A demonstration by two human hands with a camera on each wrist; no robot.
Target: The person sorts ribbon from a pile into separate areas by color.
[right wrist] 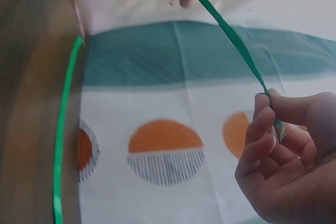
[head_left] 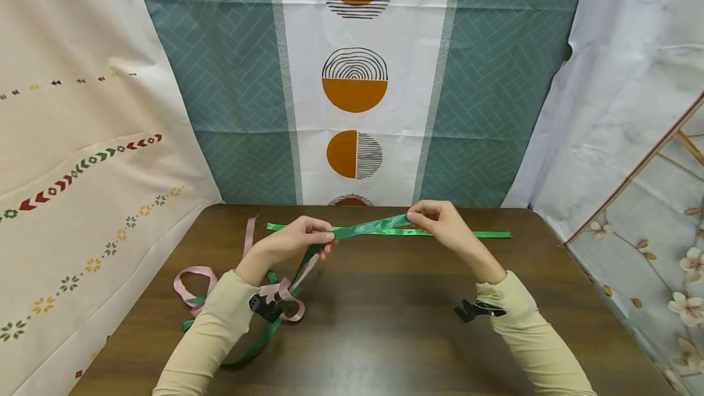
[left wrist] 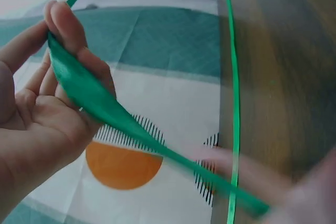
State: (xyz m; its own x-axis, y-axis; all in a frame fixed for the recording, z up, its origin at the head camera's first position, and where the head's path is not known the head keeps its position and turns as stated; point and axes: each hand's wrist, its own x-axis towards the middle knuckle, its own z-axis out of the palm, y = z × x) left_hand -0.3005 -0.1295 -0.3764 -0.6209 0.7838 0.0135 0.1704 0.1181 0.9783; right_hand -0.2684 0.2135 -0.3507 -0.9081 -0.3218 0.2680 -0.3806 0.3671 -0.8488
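A dark green satin ribbon [head_left: 374, 225] stretches between both hands above the table. My left hand [head_left: 299, 238] pinches it between thumb and forefinger, and the rest hangs down beside the left forearm. In the right wrist view, the right hand [right wrist: 286, 145] pinches the ribbon near its end, a short frayed tip [right wrist: 280, 129] poking out below the fingers. Behind the hands, a brighter green ribbon strip [head_left: 492, 234] lies straight across the table. In the left wrist view the held ribbon [left wrist: 86, 87] twists as it passes the left palm.
A pink ribbon [head_left: 196, 271] lies in loops at the table's left, tangled with green lengths around the left forearm. The brown wooden table [head_left: 385, 335] ends at a patterned cloth backdrop [head_left: 363, 35]. More cloth [head_left: 82, 139] hangs along the left side.
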